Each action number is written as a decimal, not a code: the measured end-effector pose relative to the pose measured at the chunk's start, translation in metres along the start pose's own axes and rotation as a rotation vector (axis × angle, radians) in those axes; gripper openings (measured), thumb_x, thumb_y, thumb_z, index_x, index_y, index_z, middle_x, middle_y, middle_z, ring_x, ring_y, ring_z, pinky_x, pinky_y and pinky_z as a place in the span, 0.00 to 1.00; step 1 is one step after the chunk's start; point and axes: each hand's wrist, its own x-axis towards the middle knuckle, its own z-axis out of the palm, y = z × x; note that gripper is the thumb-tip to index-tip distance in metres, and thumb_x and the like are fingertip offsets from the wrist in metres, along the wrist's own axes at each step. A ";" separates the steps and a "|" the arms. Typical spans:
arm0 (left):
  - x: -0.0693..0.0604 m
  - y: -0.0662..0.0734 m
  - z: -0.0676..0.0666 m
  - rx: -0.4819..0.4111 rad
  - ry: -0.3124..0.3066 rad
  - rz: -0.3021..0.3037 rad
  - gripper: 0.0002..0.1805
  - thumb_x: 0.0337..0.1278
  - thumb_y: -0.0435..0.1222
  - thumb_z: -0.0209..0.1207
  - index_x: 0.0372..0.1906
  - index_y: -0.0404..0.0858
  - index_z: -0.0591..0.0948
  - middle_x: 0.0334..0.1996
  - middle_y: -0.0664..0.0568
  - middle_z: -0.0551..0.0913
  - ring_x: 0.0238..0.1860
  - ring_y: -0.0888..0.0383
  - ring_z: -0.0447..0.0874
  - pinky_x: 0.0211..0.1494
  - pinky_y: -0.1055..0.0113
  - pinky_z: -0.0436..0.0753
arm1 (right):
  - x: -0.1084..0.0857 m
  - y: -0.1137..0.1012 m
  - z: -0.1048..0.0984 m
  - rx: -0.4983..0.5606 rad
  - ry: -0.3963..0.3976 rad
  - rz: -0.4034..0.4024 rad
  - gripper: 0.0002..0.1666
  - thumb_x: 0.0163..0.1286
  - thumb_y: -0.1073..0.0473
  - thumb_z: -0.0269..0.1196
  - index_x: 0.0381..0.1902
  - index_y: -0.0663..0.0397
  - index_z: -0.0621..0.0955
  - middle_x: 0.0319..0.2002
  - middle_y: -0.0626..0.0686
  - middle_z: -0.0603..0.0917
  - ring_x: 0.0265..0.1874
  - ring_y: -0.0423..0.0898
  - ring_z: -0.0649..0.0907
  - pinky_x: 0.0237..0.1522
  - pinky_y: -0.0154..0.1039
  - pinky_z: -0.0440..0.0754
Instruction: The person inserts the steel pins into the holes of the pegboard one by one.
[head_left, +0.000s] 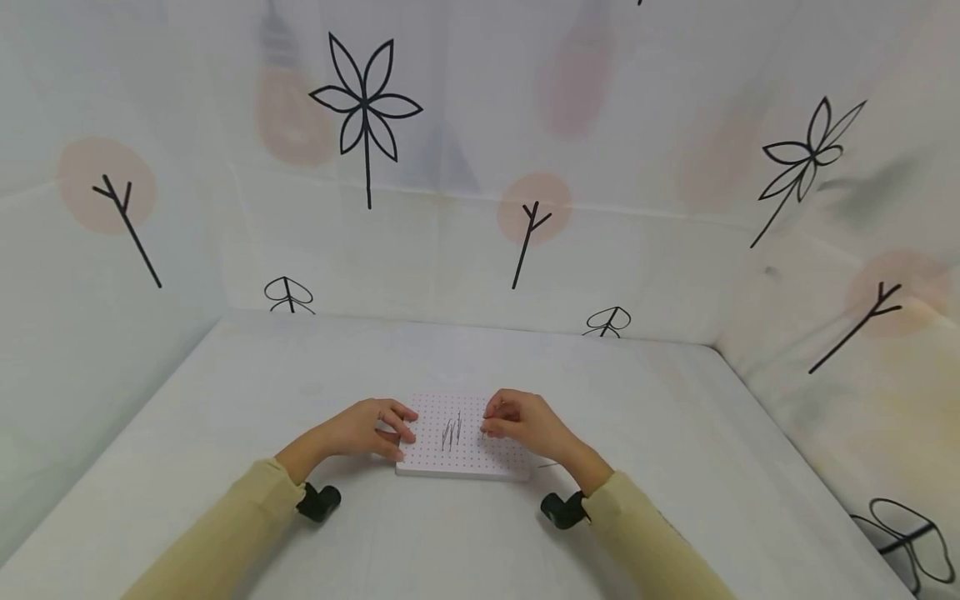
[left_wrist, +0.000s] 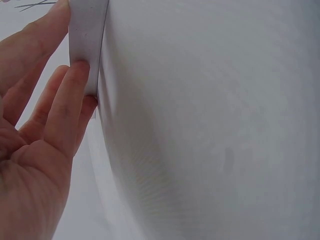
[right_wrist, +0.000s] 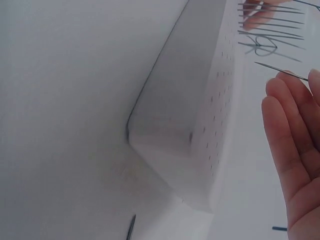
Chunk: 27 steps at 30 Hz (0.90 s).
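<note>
A white perforated board [head_left: 427, 460] lies flat, with several thin dark needles [head_left: 451, 435] standing in its holes near the middle. My left hand [head_left: 360, 429] rests at the board's left edge; in the left wrist view, fairly straight fingers [left_wrist: 67, 107] touch the board's side wall [left_wrist: 86, 35]. Over the right part of the board, my right hand [head_left: 525, 421] pinches a needle [right_wrist: 280, 70] between thumb and fingertips. Its pointed end sticks out, apart from the standing needles in the right wrist view. The thumb is partly cut off by that view's edge.
A loose needle [head_left: 549, 464] lies on the white tabletop [head_left: 465, 542] by the board's near right corner. White cloth walls [head_left: 465, 250] printed with plant drawings close off the back and sides. Each wrist carries a black camera [head_left: 318, 503].
</note>
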 end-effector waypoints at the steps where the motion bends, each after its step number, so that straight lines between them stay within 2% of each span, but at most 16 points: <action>1: 0.000 0.000 0.000 -0.001 0.000 0.001 0.10 0.40 0.31 0.71 0.33 0.42 0.87 0.54 0.48 0.75 0.47 0.54 0.80 0.50 0.64 0.79 | 0.001 -0.001 0.001 0.000 0.000 -0.003 0.06 0.61 0.64 0.65 0.33 0.56 0.76 0.31 0.49 0.84 0.30 0.43 0.83 0.35 0.34 0.82; 9: 0.001 -0.001 0.000 -0.007 -0.003 0.006 0.10 0.40 0.31 0.71 0.33 0.42 0.87 0.54 0.47 0.75 0.46 0.54 0.80 0.49 0.64 0.79 | 0.006 -0.006 0.009 -0.018 -0.007 -0.031 0.06 0.60 0.63 0.66 0.32 0.54 0.77 0.29 0.46 0.83 0.29 0.41 0.82 0.35 0.33 0.81; 16: 0.001 -0.001 -0.001 0.001 -0.012 0.016 0.10 0.40 0.32 0.71 0.34 0.42 0.87 0.54 0.47 0.75 0.48 0.54 0.79 0.50 0.64 0.79 | 0.008 -0.008 0.016 -0.010 -0.017 -0.025 0.06 0.60 0.63 0.66 0.31 0.54 0.77 0.29 0.46 0.83 0.28 0.40 0.82 0.34 0.32 0.82; 27: 0.000 0.001 -0.001 0.005 -0.011 0.014 0.10 0.41 0.31 0.71 0.34 0.42 0.87 0.54 0.47 0.75 0.49 0.52 0.78 0.50 0.64 0.79 | 0.011 -0.007 0.025 -0.023 -0.071 -0.053 0.06 0.61 0.64 0.65 0.31 0.55 0.77 0.30 0.47 0.84 0.27 0.39 0.82 0.33 0.32 0.81</action>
